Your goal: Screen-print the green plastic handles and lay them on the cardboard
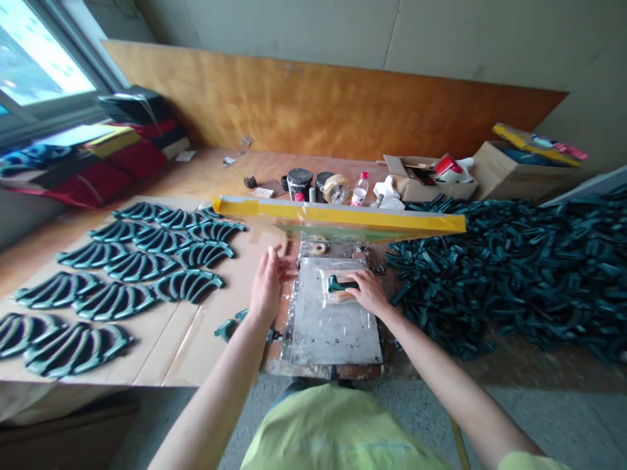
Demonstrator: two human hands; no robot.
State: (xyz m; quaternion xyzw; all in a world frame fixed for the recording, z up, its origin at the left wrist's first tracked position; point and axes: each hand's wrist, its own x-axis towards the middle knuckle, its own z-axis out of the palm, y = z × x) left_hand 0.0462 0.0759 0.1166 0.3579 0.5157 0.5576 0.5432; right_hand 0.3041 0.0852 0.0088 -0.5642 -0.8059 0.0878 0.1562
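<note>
My right hand [368,291] rests on a dark green curved plastic piece [339,284] that lies on a small block on the grey metal plate [333,329], fingers closed over it. My left hand [268,281] is beside the plate's left edge, fingers stretched out and upright, holding nothing I can see. Just above both hands a yellow-edged screen frame [343,220] is tilted up. One loose green piece [229,324] lies by my left wrist.
Rows of green curved pieces [127,274] lie on cardboard at the left. A big heap of the same pieces [519,267] fills the right. Black tins [300,183], a tape roll [336,188], a bottle [360,188] and cardboard boxes [426,179] stand behind the frame.
</note>
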